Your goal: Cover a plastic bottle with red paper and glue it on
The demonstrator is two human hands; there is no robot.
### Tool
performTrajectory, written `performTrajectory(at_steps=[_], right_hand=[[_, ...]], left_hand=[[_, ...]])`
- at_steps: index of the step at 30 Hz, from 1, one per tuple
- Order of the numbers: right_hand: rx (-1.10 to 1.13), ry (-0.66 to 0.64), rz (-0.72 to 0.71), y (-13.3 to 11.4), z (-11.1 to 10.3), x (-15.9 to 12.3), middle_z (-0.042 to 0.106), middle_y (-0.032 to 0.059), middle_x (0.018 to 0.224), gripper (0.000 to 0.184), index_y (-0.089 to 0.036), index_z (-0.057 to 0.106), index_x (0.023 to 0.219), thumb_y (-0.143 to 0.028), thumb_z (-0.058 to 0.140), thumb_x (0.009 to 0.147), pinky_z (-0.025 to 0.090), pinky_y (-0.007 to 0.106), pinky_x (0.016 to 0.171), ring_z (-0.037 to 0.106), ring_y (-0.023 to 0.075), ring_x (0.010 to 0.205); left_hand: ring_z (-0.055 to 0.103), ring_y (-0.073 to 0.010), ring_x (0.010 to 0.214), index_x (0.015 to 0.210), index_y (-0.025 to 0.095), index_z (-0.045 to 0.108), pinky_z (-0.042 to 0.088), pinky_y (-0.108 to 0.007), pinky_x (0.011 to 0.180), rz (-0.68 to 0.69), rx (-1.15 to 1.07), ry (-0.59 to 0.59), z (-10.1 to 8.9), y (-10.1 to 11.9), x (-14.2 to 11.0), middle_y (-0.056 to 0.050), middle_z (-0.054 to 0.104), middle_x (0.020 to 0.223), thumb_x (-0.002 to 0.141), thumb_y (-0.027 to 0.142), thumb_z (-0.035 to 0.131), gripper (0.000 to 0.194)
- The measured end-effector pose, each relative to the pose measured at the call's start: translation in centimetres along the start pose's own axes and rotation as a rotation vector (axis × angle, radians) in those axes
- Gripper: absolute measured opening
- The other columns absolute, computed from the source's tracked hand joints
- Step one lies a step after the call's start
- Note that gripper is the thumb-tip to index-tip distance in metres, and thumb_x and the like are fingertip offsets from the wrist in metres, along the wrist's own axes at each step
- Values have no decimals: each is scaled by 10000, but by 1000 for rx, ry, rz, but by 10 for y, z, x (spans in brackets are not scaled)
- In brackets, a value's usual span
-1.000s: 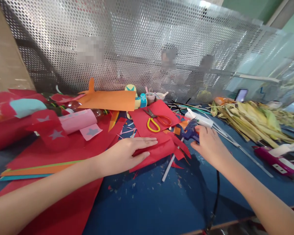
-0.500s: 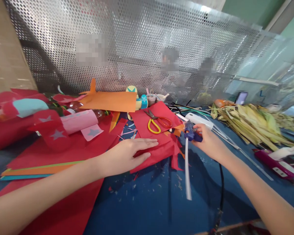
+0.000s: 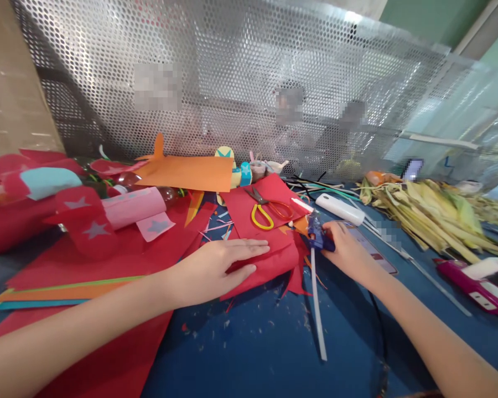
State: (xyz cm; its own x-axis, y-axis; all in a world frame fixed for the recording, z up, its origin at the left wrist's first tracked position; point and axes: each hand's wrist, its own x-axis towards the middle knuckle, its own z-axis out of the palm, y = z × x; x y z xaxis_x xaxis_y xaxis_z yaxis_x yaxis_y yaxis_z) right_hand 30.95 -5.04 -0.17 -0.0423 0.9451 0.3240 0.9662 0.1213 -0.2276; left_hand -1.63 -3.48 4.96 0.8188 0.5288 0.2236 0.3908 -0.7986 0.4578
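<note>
My left hand [image 3: 222,271] lies with its fingers stretched out over a folded or rolled piece of red paper [image 3: 280,260]. A blue glue gun [image 3: 318,235] is gripped in my right hand [image 3: 348,249], just right of that paper. From the gun's back a long white glue stick [image 3: 318,309] sticks out towards me. Behind my left hand, scissors [image 3: 265,207] with one yellow and one red handle loop rest on a flat red sheet [image 3: 236,204]. Orange and red paper scraps lie around the gun's tip.
Red sheets [image 3: 120,342] and paper toy planes [image 3: 128,207] fill the left, beside an orange plane [image 3: 191,171]. To the right are a phone [image 3: 375,251], a white handle-like tool [image 3: 340,209], corn husks [image 3: 423,215] and a magenta power strip [image 3: 477,284]. A perforated metal screen [image 3: 240,72] stands behind.
My right hand and the glue gun have shifted slightly down and left against the table, uncovering part of the phone. My left hand stays on the red paper.
</note>
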Motion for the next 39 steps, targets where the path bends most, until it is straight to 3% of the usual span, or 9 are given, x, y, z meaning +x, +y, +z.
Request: performTrajectory(at_steps=[6, 9, 11, 13, 18, 22, 25, 34, 39], right_hand=[[-33, -170, -14, 2, -18, 1, 630, 162, 1094, 347, -180, 584, 1027, -271, 632, 696, 490, 461, 900, 620, 338, 1052], [-27, -289, -5, 3, -37, 12, 720, 102, 1000, 296, -221, 650, 964, -328, 686, 691, 547, 373, 802, 693, 283, 911], [-44, -312, 34, 2, -48, 30, 750, 74, 900, 184, -218, 671, 905, -342, 576, 809, 549, 322, 747, 714, 237, 825], [-96, -284, 89, 0, -54, 54, 748, 96, 938, 234, -197, 681, 883, -345, 500, 875, 527, 327, 757, 705, 245, 867], [-177, -389, 174, -13, -41, 109, 730, 85, 855, 217, -166, 696, 805, -352, 608, 874, 515, 307, 742, 679, 206, 815], [-177, -484, 230, -21, -25, 127, 658, 51, 1074, 224, -174, 634, 1062, -342, 578, 925, 546, 364, 773, 647, 178, 885], [-151, -448, 256, -21, -19, 130, 625, 66, 1160, 264, -182, 606, 1141, -330, 579, 925, 544, 386, 800, 635, 203, 954], [-108, -98, 319, 0, -19, 130, 614, 81, 1176, 309, -168, 573, 1191, -333, 571, 930, 537, 422, 823, 631, 211, 977], [-112, -74, 304, 0, -17, 131, 613, 82, 1182, 316, -168, 570, 1197, -335, 573, 928, 537, 425, 825, 630, 214, 984]], left_hand=[[533, -158, 1257, 1335, 234, 540, 406, -313, 1092, 15, -5, 9, 1, -1, 1, 7, 539, 1387, 917, 223, 467, 425], [538, -163, 1253, 1333, 231, 543, 412, -315, 1088, 14, -9, 9, 0, -1, 1, 2, 541, 1385, 912, 214, 471, 428], [548, -168, 1242, 1326, 229, 551, 418, -315, 1085, 16, -13, 17, -1, -1, 1, -1, 549, 1377, 909, 214, 476, 425], [555, -171, 1236, 1325, 220, 554, 419, -312, 1084, 17, -11, 17, -1, -1, 1, -6, 551, 1376, 907, 212, 477, 425], [543, -175, 1248, 1332, 231, 545, 417, -326, 1088, 10, 2, 6, -2, 0, 0, -1, 549, 1376, 906, 194, 468, 435], [546, -173, 1244, 1328, 247, 548, 423, -330, 1085, -3, 6, 17, 0, -1, 0, 7, 557, 1369, 915, 215, 464, 423], [543, -174, 1247, 1325, 256, 551, 411, -336, 1093, -7, 5, 27, 1, -4, 0, 12, 565, 1363, 921, 235, 464, 414], [546, -180, 1245, 1334, 275, 544, 409, -344, 1090, -8, 28, 43, 6, -11, -2, 18, 571, 1358, 932, 283, 446, 413], [543, -185, 1248, 1344, 297, 532, 415, -346, 1086, -7, 49, 52, 7, -13, -2, 28, 568, 1362, 936, 297, 456, 414]])
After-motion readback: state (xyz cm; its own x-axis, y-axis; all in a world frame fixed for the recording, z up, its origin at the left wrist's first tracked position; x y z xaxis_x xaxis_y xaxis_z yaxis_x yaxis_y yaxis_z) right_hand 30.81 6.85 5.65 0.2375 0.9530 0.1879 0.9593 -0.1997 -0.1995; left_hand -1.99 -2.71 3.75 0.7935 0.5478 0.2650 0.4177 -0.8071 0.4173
